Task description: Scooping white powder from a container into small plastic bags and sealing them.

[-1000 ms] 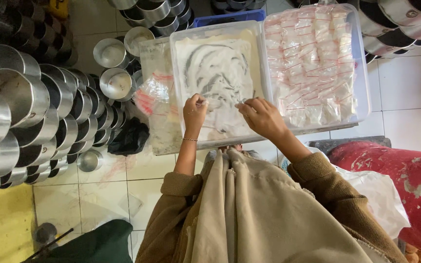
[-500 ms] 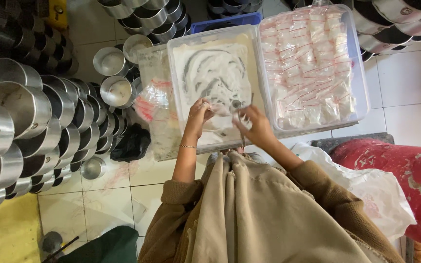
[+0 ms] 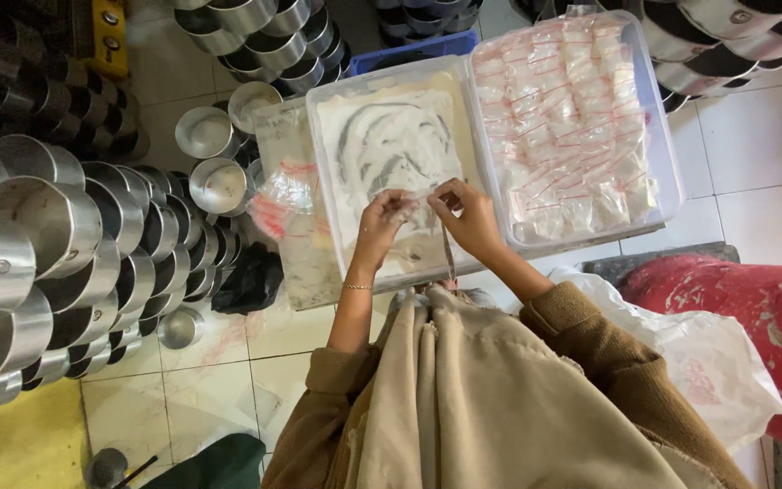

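**Both hands pinching a small bag over the powder tub**

Left hand [image 3: 380,222] and right hand [image 3: 471,217] meet above a clear tub [image 3: 328,181] of white powder [image 3: 391,136]. Fingers of both are pinched narrow on a small clear bag [image 3: 420,197] held between them, just over the powder. A second tub [image 3: 667,154] beside it, on the right, holds filled bags [image 3: 572,118]. Stacked metal pots [image 3: 38,244] crowd the tiled floor [image 3: 753,136] to the left.

Single head view: looks steeply down from above, close over hands, tiled floor [image 3: 753,154] below.
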